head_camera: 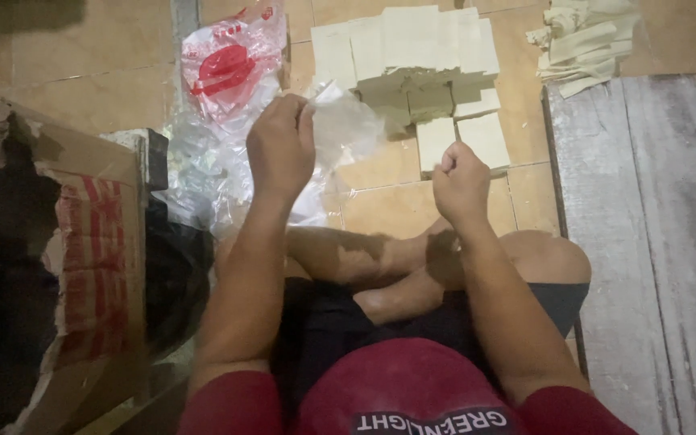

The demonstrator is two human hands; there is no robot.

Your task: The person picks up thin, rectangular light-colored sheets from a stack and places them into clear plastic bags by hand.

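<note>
So the main thing here is a thin clear plastic bag (346,127), sitting just above the middle of the frame, held up off the floor. The left hand (281,145) is closed around its top edge, pinching the crinkly film between thumb and fingers, and the rest of the bag puffs out to the right of that fist. The right hand (461,182) is a bit lower and to the right, curled into a tight fist too, but it isn't touching the bag as far as I can see. I can't tell whether there's anything small gripped inside it.

Right behind the bag, top middle of the frame, there's a spread of pale cream flat squares (416,68) laid out on the tiled floor (380,201), some stacked, two lying separately just above the right fist. Upper right corner has a looser heap of the same pale pieces (577,40), more jumbled.

Upper left of centre is a pile of more clear plastic bags (211,173), with one white bag with a red print (231,68) on top. Far left is a torn cardboard box (94,266) with red stripes. Down the right side runs a worn grey wooden board (646,242). The person is sitting cross-legged, bottom middle, in a red shirt.
</note>
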